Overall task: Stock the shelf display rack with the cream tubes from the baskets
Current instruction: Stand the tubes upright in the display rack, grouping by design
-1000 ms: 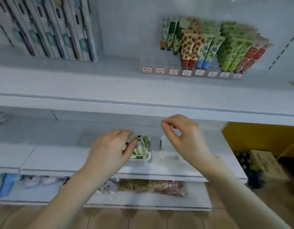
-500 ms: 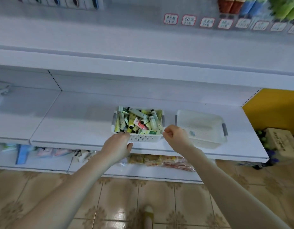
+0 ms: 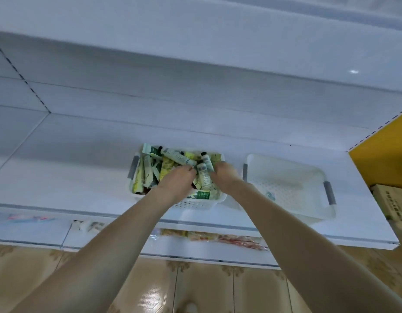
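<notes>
Left hand (image 3: pixel 177 180) and right hand (image 3: pixel 225 177) lying side by side in white basket (image 3: pixel 195 205) on middle shelf (image 3: pixel 71 166). Fingertips sinking out of sight among cream tubes (image 3: pixel 150 170) piled inside; cannot tell whether either is gripping. Pale green tube (image 3: pixel 204 182) standing between hands. Second basket (image 3: pixel 285 177) sitting just right, holding one small item (image 3: pixel 270 195).

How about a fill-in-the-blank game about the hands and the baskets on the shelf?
1. The left hand and the right hand both reach into the basket full of cream ____.
2. That basket stands to the ____ of the nearly empty basket.
3. Both baskets sit on a shelf coloured ____.
4. The panel at the far right edge is coloured ____.
Missing words: tubes; left; white; yellow.
</notes>
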`<control>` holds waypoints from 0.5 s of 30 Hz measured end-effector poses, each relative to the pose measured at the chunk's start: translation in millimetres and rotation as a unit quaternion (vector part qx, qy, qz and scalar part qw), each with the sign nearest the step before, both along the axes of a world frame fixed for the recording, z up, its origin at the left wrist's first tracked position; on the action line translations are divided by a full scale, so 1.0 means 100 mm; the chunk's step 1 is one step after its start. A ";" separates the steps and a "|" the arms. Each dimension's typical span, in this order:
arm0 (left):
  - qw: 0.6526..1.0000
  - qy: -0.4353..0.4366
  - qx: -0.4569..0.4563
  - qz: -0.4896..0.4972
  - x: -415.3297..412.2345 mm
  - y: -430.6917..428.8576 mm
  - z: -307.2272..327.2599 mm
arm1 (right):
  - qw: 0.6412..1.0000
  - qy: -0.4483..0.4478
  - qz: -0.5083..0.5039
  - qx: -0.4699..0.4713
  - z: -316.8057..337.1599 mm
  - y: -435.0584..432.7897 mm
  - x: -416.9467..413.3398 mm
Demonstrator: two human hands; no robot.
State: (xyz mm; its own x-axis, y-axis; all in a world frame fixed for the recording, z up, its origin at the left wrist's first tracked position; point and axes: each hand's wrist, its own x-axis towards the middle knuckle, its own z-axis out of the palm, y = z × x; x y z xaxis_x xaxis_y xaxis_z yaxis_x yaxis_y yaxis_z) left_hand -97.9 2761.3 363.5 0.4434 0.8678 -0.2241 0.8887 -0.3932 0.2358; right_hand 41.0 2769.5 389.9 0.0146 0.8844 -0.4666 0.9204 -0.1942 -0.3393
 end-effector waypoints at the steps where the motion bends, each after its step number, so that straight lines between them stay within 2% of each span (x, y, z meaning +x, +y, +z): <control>1: 1.000 0.002 -0.012 -0.011 0.00 0.06 -0.01 | 1.000 0.004 -0.002 -0.002 -0.04 0.05 -0.02; 6: 0.993 0.065 -0.085 -0.054 0.02 0.20 0.01 | 0.999 0.035 0.002 -0.024 -0.16 0.21 -0.20; 10: 0.981 0.148 -0.074 -0.104 0.22 0.17 0.15 | 0.999 -0.001 0.033 -0.005 -0.14 0.24 -0.15; 12: 0.980 0.150 -0.075 -0.104 0.26 0.17 0.15 | 0.998 -0.050 0.041 -0.001 -0.16 0.28 -0.12; 15: 0.984 0.126 -0.097 -0.084 0.21 0.21 0.10 | 0.996 -0.064 0.055 -0.010 -0.19 0.34 -0.13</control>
